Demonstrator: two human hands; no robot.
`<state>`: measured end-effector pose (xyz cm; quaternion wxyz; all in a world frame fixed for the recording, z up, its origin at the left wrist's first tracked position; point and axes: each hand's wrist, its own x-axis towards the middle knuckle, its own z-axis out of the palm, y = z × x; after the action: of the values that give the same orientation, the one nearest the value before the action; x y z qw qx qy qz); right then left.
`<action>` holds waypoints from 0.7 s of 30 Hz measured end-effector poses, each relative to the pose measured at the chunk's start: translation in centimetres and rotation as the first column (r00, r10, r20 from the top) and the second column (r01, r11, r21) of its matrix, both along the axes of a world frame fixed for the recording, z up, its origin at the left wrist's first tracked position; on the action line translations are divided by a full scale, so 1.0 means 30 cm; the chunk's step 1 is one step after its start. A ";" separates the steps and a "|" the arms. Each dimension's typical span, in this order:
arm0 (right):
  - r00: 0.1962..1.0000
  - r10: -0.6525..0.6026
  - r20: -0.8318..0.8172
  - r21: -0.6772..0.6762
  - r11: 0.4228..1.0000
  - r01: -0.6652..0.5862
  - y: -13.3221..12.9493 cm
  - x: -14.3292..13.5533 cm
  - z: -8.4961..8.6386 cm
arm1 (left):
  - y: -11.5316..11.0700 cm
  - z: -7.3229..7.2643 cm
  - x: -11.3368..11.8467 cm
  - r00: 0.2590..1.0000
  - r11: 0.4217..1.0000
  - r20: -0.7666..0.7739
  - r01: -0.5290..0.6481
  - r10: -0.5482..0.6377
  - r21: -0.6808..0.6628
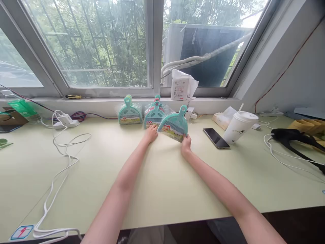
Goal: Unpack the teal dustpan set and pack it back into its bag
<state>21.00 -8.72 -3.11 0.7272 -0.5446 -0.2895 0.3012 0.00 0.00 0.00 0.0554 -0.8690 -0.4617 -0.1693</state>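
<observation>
A teal dustpan-and-brush set (175,124) in clear wrapping leans at a tilt, its printed card facing me. My right hand (186,143) is closed on its lower right corner. Against the lower front of a second teal dustpan set (155,114) rests my left hand (151,133), close to the left tip of the held one. Its fingers look extended, though their tips are partly hidden. Behind that second set, red and green handles (157,97) of more sets show. Further left, another wrapped dustpan set (129,113) stands upright by the sill.
To the right are a phone (216,138), a white lidded cup (238,127) with a straw, and a tissue pack (224,117). A white packet (180,86) stands on the sill. White cables (67,154) trail down the left, near a power strip (66,122) and green bottle (23,107).
</observation>
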 end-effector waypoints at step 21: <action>0.989 0.133 0.067 -0.083 0.988 -0.127 -0.086 0.044 0.040 | 0.169 -0.010 0.123 0.951 0.967 0.199 -0.211 0.237 -0.143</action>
<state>22.34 -11.31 -1.90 0.6730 -0.5633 -0.3385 0.3393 3.69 5.08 -0.31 -0.0281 -0.7892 -0.5700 -0.2267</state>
